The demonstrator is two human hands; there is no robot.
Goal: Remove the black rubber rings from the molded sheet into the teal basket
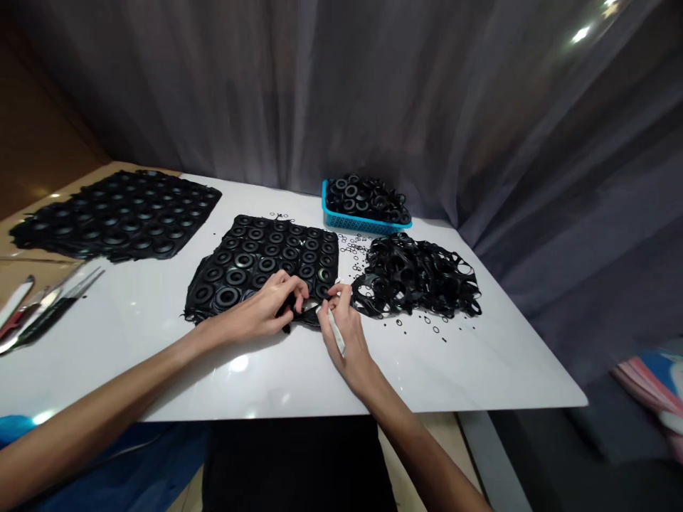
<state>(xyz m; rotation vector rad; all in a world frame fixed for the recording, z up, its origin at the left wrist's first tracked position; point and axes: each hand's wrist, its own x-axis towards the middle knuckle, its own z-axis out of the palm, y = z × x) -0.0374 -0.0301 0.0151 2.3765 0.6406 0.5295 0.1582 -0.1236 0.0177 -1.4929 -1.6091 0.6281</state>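
A black rubber sheet [273, 250] with rows of moulded rings lies in front of me. My left hand [272, 304] is at its near edge, fingers closed on the rim of the sheet. My right hand [348, 328], just right of it, is wrapped round a slim white-handled tool [338, 334]. The tool's tip points toward the edge between my two hands; its exact kind is too small to tell. Part of the sheet's near edge is hidden under my left hand.
Right of the sheet lies a heap of torn black rubber webbing [419, 277], with small loose rings and bits around it. A blue basket [368, 225] full of black rings stands behind. Another ringed sheet [122, 213] and several hand tools [45, 313] lie at left.
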